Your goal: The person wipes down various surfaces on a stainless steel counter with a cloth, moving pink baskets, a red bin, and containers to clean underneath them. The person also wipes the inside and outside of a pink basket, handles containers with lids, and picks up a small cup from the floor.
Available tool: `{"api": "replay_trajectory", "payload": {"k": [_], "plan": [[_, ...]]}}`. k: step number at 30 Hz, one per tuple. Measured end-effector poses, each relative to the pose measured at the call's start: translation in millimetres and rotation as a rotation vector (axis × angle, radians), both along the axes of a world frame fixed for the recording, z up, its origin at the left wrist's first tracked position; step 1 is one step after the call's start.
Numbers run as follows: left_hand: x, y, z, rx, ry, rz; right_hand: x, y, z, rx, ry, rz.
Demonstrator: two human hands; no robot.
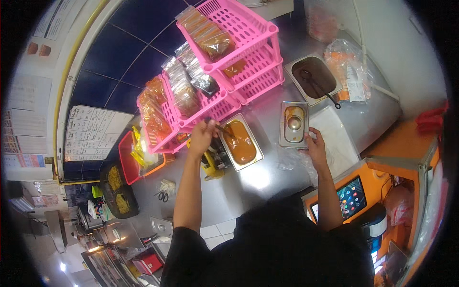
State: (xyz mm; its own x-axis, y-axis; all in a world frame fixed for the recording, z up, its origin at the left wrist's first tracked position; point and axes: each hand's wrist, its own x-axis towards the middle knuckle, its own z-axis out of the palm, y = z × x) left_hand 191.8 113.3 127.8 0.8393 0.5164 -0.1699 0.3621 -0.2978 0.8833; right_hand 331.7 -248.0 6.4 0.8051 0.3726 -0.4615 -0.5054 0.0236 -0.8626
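My left hand [203,138] is closed around the dark handle of a utensil [225,131], whose far end dips into orange-brown sauce in a steel food pan [257,158]. Over to the right, my right hand [316,145] grips the edge of a sauce-smeared steel lid [294,139] with a round recess in it. Beneath and beside that hand lie clear plastic bags [292,158]. A second steel pan [292,77] farther back holds dark brown sauce and a black ladle [317,84].
Pink stacked baskets [251,59] with filled zip bags stand at the back left. Near them are a red bin [127,158], a yellow-and-black tool [211,166], scissors [163,196] and a black two-part tray [129,197]. A tablet [351,197] sits right, below a white sheet [333,140].
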Motion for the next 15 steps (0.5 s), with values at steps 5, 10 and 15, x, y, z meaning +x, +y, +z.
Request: {"api": "replay_trajectory", "payload": {"k": [5, 10, 15], "plan": [[2.4, -1.8, -1.7, -0.007, 0.011, 0.008, 0.6, -0.1, 1.2, -0.015, -0.002, -0.009], [-1.5, 4.1, -2.5, -0.002, 0.085, -0.105, -1.9, 3.4, 2.4, -0.013, 0.026, -0.024], [1.6, 3.4, 2.0, 0.027, 0.039, -0.046, -2.1, -0.1, -2.2, -0.002, -0.002, -0.015]]}}
